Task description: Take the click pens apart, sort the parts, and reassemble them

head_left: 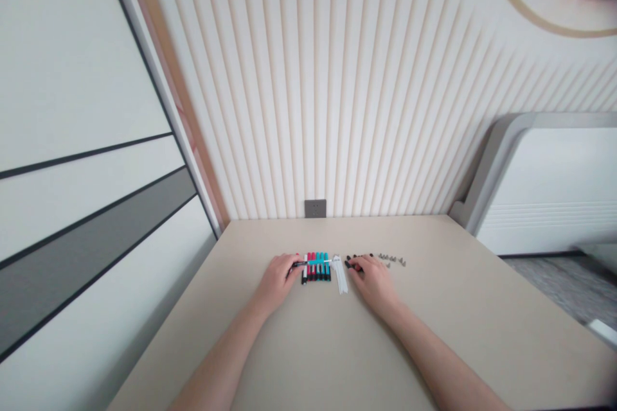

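Observation:
My left hand (278, 279) is closed around the black end of a marker (316, 262) with a teal middle and a thin white end pointing right. This marker lies across the view above a row of markers (318, 275) in white, red and teal with black ends. To the right of the row is a bundle of thin white sticks (342, 279). My right hand (375, 279) has its fingers pinched on a small black piece (350, 263), too small to name for sure. Several similar black pieces (355, 256) lie just beyond those fingers, partly hidden.
Small grey-brown parts (394, 259) are scattered right of my right hand on the beige table (308, 347). A dark wall socket (315, 209) sits at the table's back edge on the ribbed wall. A cabinet (96, 237) stands left, a white-grey headboard (554, 173) right.

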Demonstrator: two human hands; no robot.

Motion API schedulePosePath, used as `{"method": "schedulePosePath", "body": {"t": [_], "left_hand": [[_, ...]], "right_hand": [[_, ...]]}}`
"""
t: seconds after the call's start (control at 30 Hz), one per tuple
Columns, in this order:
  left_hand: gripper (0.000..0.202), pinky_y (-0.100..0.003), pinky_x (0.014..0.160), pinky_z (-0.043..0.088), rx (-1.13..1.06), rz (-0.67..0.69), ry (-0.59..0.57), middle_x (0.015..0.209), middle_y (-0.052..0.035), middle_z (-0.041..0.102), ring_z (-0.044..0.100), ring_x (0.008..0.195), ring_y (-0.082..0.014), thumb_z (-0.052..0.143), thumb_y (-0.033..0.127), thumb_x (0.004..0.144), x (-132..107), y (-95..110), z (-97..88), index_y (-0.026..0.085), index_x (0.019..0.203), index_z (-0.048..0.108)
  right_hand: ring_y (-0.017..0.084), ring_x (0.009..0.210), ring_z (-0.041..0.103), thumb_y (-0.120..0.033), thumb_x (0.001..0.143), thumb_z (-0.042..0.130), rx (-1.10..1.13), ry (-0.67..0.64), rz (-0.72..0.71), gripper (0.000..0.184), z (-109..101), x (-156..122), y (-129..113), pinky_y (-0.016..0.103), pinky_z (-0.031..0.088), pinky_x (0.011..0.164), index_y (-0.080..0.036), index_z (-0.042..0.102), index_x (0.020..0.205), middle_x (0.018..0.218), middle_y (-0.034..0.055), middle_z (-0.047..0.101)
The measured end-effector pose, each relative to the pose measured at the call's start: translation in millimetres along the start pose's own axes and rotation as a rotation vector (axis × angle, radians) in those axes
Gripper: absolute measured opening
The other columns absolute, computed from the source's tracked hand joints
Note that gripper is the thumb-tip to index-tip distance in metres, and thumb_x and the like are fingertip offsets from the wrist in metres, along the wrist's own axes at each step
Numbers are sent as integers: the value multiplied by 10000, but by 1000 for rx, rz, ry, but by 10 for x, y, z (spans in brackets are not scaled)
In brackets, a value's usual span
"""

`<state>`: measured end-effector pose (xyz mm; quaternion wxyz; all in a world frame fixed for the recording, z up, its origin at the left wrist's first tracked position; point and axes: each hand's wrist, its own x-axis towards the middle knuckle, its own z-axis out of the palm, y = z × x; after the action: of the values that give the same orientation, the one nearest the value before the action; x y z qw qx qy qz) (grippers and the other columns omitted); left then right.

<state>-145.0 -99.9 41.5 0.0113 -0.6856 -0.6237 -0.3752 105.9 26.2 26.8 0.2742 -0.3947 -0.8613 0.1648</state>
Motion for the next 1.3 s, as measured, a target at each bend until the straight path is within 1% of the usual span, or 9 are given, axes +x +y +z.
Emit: {"method": "schedulePosePath", "body": {"t": [0.17, 0.3, 0.4, 0.53, 0.63, 0.73, 0.83, 0.97, 1.3], "left_hand": [[179, -351, 824, 472, 14, 3, -10, 1005, -49, 698, 626, 903, -211, 505, 317, 956, -2, 2, 1, 223, 1056, 621], [169, -344, 821, 468, 14, 8, -6, 1005, -41, 695, 623, 901, -205, 499, 312, 963, -3, 3, -2, 227, 1053, 613], [156, -341, 821, 465, 16, 16, -1, 1004, -36, 694, 623, 899, -202, 503, 306, 963, -2, 7, -8, 226, 1046, 609], [147, -340, 829, 464, 12, 23, 2, 1005, -37, 693, 623, 901, -199, 505, 295, 962, -3, 10, -12, 221, 1038, 607], [148, -338, 823, 465, 11, 24, -10, 990, -38, 689, 617, 896, -198, 509, 305, 963, -8, -1, -4, 217, 1032, 606], [151, -335, 814, 466, 14, 27, -21, 982, -37, 684, 613, 887, -196, 513, 317, 962, -13, -19, 8, 218, 1031, 604], [153, -336, 818, 464, 13, 38, -34, 986, -39, 684, 613, 890, -196, 501, 317, 970, -15, -31, 15, 218, 1034, 600], [166, -341, 821, 464, 17, 39, -39, 1002, -42, 689, 617, 900, -200, 494, 323, 974, -12, -29, 12, 220, 1045, 602], [168, -339, 825, 473, 3, 32, -43, 990, -37, 694, 620, 901, -198, 503, 328, 968, -14, -20, 3, 228, 1046, 613]], "right_hand": [[233, 978, 606, -247, 889, 504, -121, -72, 12, 256, -16, -29, -85, 336, 391, 863, -228, 701, 1051, 996, 67, 694], [247, 973, 607, -235, 892, 474, -67, -75, 25, 304, -11, -27, -60, 342, 402, 856, -221, 697, 1098, 999, 84, 689], [238, 954, 619, -258, 909, 433, 156, -27, 49, 348, 35, -3, -3, 333, 429, 853, -197, 685, 1140, 1031, 101, 682], [245, 911, 628, -394, 888, 490, 572, 45, 167, 343, 66, 60, 30, 355, 460, 826, -179, 701, 1053, 1000, 96, 701], [217, 770, 621, -504, 809, 602, 843, 26, 269, 383, 25, 92, -3, 330, 469, 710, -173, 684, 983, 868, 69, 708], [158, 611, 554, -550, 724, 696, 992, 17, 319, 394, -30, 95, -61, 276, 417, 588, -179, 651, 847, 687, 15, 650], [135, 583, 514, -539, 713, 720, 1045, 8, 295, 372, -55, 85, -113, 260, 384, 569, -185, 626, 777, 633, -8, 608], [137, 600, 507, -522, 710, 730, 1070, 8, 267, 361, -48, 78, -150, 258, 379, 570, -184, 637, 793, 659, 0, 614], [149, 611, 534, -519, 717, 730, 1082, 8, 277, 352, -46, 75, -147, 270, 394, 580, -187, 658, 807, 668, 11, 639]]}}
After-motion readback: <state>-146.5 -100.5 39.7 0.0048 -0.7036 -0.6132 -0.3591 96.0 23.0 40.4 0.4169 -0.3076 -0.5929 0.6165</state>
